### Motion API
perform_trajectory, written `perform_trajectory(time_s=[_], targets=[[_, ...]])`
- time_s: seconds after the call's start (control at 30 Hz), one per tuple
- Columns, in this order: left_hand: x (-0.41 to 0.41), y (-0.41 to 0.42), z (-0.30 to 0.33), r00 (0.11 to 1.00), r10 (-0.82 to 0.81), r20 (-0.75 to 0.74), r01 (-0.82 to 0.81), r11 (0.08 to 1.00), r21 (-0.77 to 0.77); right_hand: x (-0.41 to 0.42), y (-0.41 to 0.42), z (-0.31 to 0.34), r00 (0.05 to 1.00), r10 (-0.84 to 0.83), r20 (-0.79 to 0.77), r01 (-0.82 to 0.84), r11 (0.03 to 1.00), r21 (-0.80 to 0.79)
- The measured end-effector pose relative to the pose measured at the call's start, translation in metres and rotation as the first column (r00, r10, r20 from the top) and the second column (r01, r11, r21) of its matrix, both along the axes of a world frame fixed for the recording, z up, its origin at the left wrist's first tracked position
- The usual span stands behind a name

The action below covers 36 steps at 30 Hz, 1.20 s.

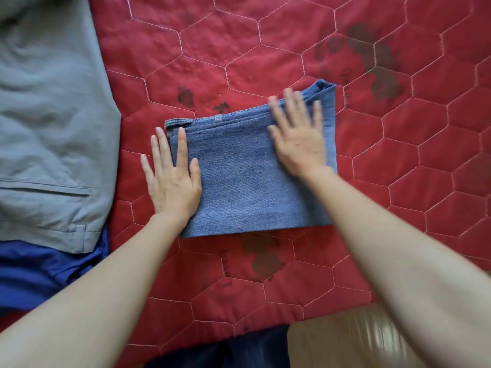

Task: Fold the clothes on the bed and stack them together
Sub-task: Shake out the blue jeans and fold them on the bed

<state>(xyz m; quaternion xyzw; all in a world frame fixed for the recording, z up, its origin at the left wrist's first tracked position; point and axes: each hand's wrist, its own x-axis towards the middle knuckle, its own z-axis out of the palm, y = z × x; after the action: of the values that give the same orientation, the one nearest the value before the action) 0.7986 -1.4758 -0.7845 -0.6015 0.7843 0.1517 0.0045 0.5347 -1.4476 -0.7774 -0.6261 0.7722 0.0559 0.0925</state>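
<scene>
Folded jeans (247, 176) lie mid-quilt on the red quilt (398, 168). Left hand (172, 179) flat on their left edge, right hand (299, 136) flat on the upper right — fingers straight, gripping nothing. Grey trousers (50, 115) well left of the jeans, over a blue garment (34, 272).

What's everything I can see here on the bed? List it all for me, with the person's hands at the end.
folded jeans: one, blue denim, middle of the quilt, folded into a rectangle.
grey trousers: one, grey, at the left edge, lying flat, partly over the blue garment.
blue garment: one, bright blue, lower left, partly under the grey trousers.
quilt: one, red with pale hexagon stitching and dark prints, covering the bed.
dark cloth: one, navy, bottom edge; what it is cannot be told.
floor: pale, blurred, bottom right.
left hand: flat, fingers straight, resting on the jeans' left edge.
right hand: flat, fingers spread, pressing the jeans' upper right; blurred.
</scene>
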Motion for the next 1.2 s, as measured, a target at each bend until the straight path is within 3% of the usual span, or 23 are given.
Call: perform_trajectory(time_s=[0.13, 0.27, 0.43, 0.5, 0.57, 0.7, 0.8, 0.9, 1.03, 1.2], targets=[[-0.002, 0.001, 0.004, 1.0, -0.015, 0.011, 0.015, 1.0, -0.006, -0.063, 0.017, 0.014, 0.988, -0.141, -0.058, 0.144, 0.989, 0.045], [-0.012, 0.003, 0.018, 0.992, -0.09, 0.093, 0.097, 0.993, -0.068, -0.025, 0.025, 0.026, 0.976, -0.219, 0.0, 0.219, 0.974, -0.058], [-0.034, 0.048, 0.03, 0.938, -0.34, 0.071, 0.345, 0.935, -0.082, 0.095, 0.056, 0.018, 0.985, -0.086, 0.149, 0.1, 0.991, -0.089], [-0.027, 0.063, 0.027, 0.93, -0.357, 0.084, 0.361, 0.932, -0.036, 0.12, 0.072, 0.011, 0.988, -0.012, 0.156, 0.022, 0.998, -0.061], [-0.012, 0.066, 0.022, 0.944, -0.316, 0.097, 0.317, 0.948, -0.002, 0.11, 0.086, 0.004, 0.991, -0.027, 0.135, 0.037, 0.997, -0.07], [0.013, 0.06, 0.019, 0.995, -0.094, 0.016, 0.093, 0.993, 0.07, 0.046, 0.113, 0.004, 0.972, -0.232, 0.029, 0.233, 0.971, -0.051], [0.015, 0.059, 0.018, 0.998, 0.034, -0.052, -0.025, 0.987, 0.157, 0.013, 0.123, 0.008, 0.978, -0.208, -0.009, 0.208, 0.978, -0.005], [0.009, 0.052, 0.023, 0.99, 0.083, -0.112, -0.059, 0.977, 0.204, -0.001, 0.118, 0.013, 0.953, -0.284, 0.108, 0.287, 0.958, -0.017], [-0.002, 0.037, 0.033, 0.973, 0.109, -0.202, -0.08, 0.986, 0.148, -0.007, 0.104, 0.019, 0.912, -0.357, 0.202, 0.375, 0.925, -0.058], [-0.007, 0.027, 0.037, 0.925, 0.294, -0.242, -0.217, 0.93, 0.297, -0.017, 0.093, 0.021, 0.8, -0.448, 0.399, 0.506, 0.861, -0.049]])
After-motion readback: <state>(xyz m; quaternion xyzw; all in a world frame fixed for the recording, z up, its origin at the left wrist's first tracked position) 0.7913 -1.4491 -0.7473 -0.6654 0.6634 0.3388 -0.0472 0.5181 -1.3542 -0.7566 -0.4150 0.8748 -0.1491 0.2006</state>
